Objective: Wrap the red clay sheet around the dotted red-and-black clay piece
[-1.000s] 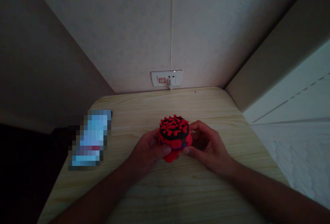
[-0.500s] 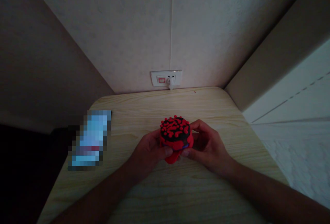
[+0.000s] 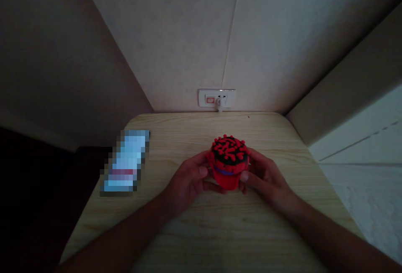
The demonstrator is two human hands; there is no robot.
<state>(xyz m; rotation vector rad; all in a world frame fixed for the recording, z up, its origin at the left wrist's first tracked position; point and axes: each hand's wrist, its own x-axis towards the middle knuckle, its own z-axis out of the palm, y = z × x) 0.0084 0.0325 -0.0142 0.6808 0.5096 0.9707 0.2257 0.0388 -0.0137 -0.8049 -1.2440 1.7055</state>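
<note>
Forearms come in low over the desk, one on each side of the toy. At the toy's left, the left hand is cupped, holding it: some fingers lie along its far left side, others pass under it, and the thumb sits just beside its wall. At the toy's right, the right hand holds it between the thumb, pressed to the lower front, and fingers behind and below.

The toy is upright between the hands; whether its base touches the desk, I cannot tell. It is round, with a black top covered in raised red squiggles and small red balls standing along the rim. A red band wraps the side, a blue-purple strip shows under that at the front, and a smooth red flap juts toward the person. Its inside is hidden.

Well left of the toy lies a phone, its lit screen blurred into blocks. Beyond the toy, a tiny red speck lies near the far edge. Farther behind the toy, the wall carries a white socket with a pale plug in it.
</note>
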